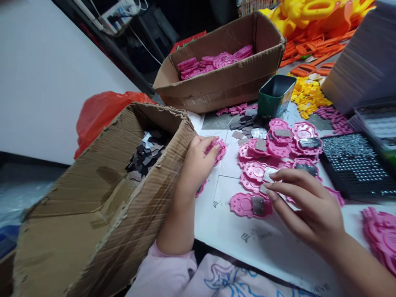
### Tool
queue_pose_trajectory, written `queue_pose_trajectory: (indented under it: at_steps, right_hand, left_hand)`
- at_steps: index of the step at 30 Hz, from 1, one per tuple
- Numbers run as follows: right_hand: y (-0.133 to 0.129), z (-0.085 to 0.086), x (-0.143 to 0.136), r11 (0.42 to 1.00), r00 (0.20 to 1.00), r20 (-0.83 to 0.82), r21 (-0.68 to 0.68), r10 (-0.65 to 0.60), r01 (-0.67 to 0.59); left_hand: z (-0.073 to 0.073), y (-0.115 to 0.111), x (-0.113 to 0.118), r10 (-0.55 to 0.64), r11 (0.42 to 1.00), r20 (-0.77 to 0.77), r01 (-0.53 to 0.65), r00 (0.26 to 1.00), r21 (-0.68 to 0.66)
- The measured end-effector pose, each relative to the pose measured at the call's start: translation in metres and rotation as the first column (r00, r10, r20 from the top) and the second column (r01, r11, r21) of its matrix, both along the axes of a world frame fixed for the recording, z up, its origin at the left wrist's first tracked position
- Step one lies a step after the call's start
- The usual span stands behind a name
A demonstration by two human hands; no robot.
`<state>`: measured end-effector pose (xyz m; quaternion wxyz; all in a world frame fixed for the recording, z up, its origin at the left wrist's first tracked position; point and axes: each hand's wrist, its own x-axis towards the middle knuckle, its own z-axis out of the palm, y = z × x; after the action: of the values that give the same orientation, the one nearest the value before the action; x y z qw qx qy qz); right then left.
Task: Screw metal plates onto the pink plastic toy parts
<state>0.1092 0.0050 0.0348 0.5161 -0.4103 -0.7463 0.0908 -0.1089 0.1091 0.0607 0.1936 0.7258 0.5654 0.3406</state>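
Beside the near cardboard box, my left hand (197,159) has its fingers closed on a pink plastic piece (221,150) with a scalloped edge. My right hand (309,204) is over the group of pink pieces, its thumb and index finger pinching a small silvery-grey square (264,188). Just under those fingertips lies a pink piece (253,171) bearing a shiny square. Closer to me is a separate pink piece (241,204) with a grey square (258,205) on its right half. Several similar pieces (279,134) lie behind, some overlapping, most carrying such squares.
On my left stands an open cardboard box (117,232) holding dark squares (147,157). Behind is another box (216,90) of pink pieces. A green container (274,97), loose squares (246,123), a black tray (360,165) and yellow parts (308,98) surround the white sheet (227,240).
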Motion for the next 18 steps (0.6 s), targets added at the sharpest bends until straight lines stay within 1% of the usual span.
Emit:
queue_pose_trajectory:
  at_steps: [1,2,4,7,10,13,18]
  right_hand:
    - [0.000,-0.001,0.000,1.000,1.000,0.011,-0.007,0.012,-0.011]
    - [0.000,-0.001,0.000,1.000,1.000,0.018,-0.014,0.023,-0.023]
    - [0.000,-0.001,0.001,0.999,0.999,0.024,-0.021,0.046,-0.046]
    - [-0.001,-0.001,0.001,0.996,0.996,0.033,-0.017,0.083,-0.083]
    - [-0.002,-0.002,0.002,0.994,0.994,0.048,-0.031,0.103,-0.101]
    - [-0.002,-0.002,0.002,0.992,0.991,0.060,-0.040,0.124,-0.121]
    - [-0.002,0.000,0.004,0.991,0.987,0.089,-0.044,0.132,-0.129]
  left_hand:
    - [-0.002,-0.001,0.001,0.006,1.000,-0.134,-0.004,0.991,0.017]
    - [-0.004,-0.001,0.003,0.010,0.999,-0.231,-0.003,0.973,0.032]
    - [-0.008,-0.001,0.006,0.031,0.997,-0.325,-0.006,0.945,0.077]
    - [-0.013,0.001,0.009,0.070,0.989,-0.389,-0.014,0.919,0.145]
    - [-0.019,0.006,0.012,0.066,0.988,-0.452,0.006,0.890,0.157]
    - [-0.025,0.011,0.014,0.047,0.983,-0.466,0.041,0.883,0.177]
    - [-0.038,0.019,0.014,0.076,0.975,-0.496,0.040,0.865,0.218]
